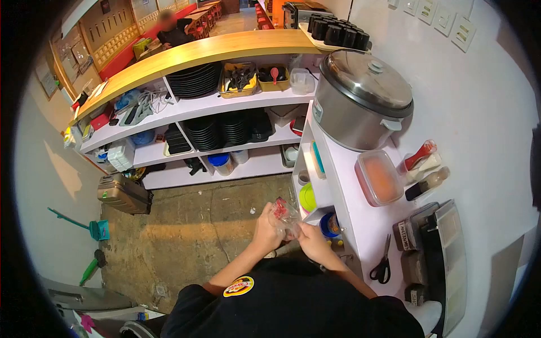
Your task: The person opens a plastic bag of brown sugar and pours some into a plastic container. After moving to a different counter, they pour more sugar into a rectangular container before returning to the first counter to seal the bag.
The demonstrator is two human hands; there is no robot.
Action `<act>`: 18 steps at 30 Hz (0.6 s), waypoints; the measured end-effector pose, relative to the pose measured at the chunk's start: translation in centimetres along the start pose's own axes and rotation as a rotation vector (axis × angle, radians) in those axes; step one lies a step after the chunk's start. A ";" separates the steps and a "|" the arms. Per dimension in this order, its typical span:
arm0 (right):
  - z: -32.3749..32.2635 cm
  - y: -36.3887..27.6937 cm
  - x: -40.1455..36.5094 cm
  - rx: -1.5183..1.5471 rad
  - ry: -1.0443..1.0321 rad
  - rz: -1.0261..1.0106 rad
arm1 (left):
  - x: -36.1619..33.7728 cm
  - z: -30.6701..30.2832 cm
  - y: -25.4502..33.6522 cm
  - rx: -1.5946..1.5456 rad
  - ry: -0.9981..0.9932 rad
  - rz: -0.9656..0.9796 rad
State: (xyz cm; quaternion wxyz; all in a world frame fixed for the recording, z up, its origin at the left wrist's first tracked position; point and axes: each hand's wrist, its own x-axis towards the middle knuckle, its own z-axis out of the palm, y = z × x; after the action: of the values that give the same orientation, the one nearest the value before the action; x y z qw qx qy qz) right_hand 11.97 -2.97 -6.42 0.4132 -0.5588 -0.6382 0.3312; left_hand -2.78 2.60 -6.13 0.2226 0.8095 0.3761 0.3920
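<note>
A small clear plastic bag point(286, 214) with red pieces inside is held in front of my body, over the floor beside the white shelf unit. My left hand point(267, 226) is closed on the bag's left side. On its lower right, my right hand point(310, 239) grips the bag with bent fingers. The red contents show near the top of the bag, by my left fingertips.
A large rice cooker point(363, 98), a lidded container of orange food point(380, 178), black scissors point(382, 265) and spice boxes point(414, 248) stand on the right counter. Ahead are shelves with black plates point(194, 81). A person point(173, 31) sits beyond the wooden counter point(197, 49).
</note>
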 end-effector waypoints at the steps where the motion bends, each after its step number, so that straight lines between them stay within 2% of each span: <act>1: 0.8 0.8 -0.3 0.279 -0.071 0.168 | 0.3 -0.1 -0.5 0.056 0.032 0.097; 3: 1.5 0.8 -0.4 0.838 -0.213 0.501 | 0.9 -0.7 -0.3 0.098 0.043 0.080; 4: 1.4 0.0 -0.5 1.042 -0.246 0.556 | 1.3 -1.0 -0.2 0.073 0.056 0.087; 7: 1.2 -1.5 -0.4 1.495 -0.236 0.449 | 2.7 -1.6 0.5 -0.007 0.092 0.114; 10: 2.0 -1.1 -0.6 2.008 -0.332 0.460 | 4.5 -1.3 1.5 -0.078 0.132 0.130; 14: 1.3 -2.8 -0.7 2.172 -0.582 0.257 | 6.9 -3.3 6.4 -0.331 0.055 0.055; 17: 1.7 -3.8 -1.5 2.208 -0.795 0.061 | 7.2 -3.9 7.8 -0.655 -0.318 -0.158; 18: 1.4 -4.1 -1.3 2.176 -0.855 0.016 | 7.0 -2.5 7.3 -0.732 -0.387 -0.035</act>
State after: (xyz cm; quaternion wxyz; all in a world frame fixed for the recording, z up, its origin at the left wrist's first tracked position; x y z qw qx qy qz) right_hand 9.00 -4.79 -3.63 0.4233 0.2427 -0.1014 0.8669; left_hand 1.21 3.72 3.40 0.5689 0.7292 0.1767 0.3368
